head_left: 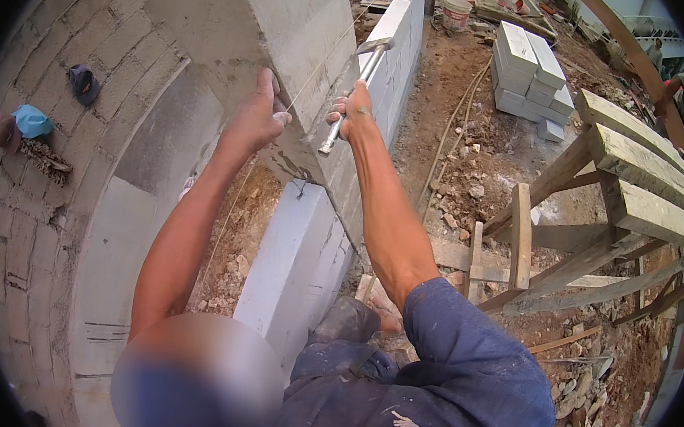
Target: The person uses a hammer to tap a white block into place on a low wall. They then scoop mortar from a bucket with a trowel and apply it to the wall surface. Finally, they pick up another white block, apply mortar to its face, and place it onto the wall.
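Observation:
My right hand (352,110) grips a metal hammer (370,63) by its shaft, its head up and to the right, beside the grey concrete column (294,16). My left hand (265,109) is at the column's left corner, fingers bent in a pinch on something I cannot make out. A thin string (317,75) runs diagonally past it. Below, a short wall of pale blocks (277,251) meets the column; another block wall (396,29) stretches away behind the hammer.
A timber trestle (643,162) stands at right, a block stack (528,70) and a bucket (455,12) behind. Rubble and dirt (464,180) cover the ground. Caps (32,121) hang on the left brick wall (17,223). A person (655,52) is at far right.

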Tool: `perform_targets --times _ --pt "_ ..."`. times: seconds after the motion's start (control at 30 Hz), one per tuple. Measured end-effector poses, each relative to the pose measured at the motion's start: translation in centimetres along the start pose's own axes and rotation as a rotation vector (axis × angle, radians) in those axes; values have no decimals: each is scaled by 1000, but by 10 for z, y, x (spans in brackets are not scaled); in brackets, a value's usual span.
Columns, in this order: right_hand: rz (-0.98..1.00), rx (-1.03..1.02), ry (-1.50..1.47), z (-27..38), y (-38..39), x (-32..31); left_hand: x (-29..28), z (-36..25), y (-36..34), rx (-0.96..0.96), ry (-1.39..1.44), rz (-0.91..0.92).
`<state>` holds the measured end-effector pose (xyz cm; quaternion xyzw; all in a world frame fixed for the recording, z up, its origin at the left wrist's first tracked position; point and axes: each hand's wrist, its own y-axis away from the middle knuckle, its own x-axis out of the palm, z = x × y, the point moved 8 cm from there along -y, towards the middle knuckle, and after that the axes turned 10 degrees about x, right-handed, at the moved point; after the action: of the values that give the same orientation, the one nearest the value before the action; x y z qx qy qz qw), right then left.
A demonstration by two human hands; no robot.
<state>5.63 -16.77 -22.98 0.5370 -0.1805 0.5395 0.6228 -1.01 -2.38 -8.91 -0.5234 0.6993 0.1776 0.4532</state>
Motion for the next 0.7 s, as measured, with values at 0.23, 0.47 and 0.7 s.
perform_targets --times 0.23,0.47,0.7 --pt "-170 -176 482 -75 129 -127 -15 16 13 -85 114 -39" --pt "-440 -442 767 -83 210 -243 8 52 29 -130 142 -67" --pt "-577 -619 914 -68 266 -278 16 -74 84 388 -292 -43"
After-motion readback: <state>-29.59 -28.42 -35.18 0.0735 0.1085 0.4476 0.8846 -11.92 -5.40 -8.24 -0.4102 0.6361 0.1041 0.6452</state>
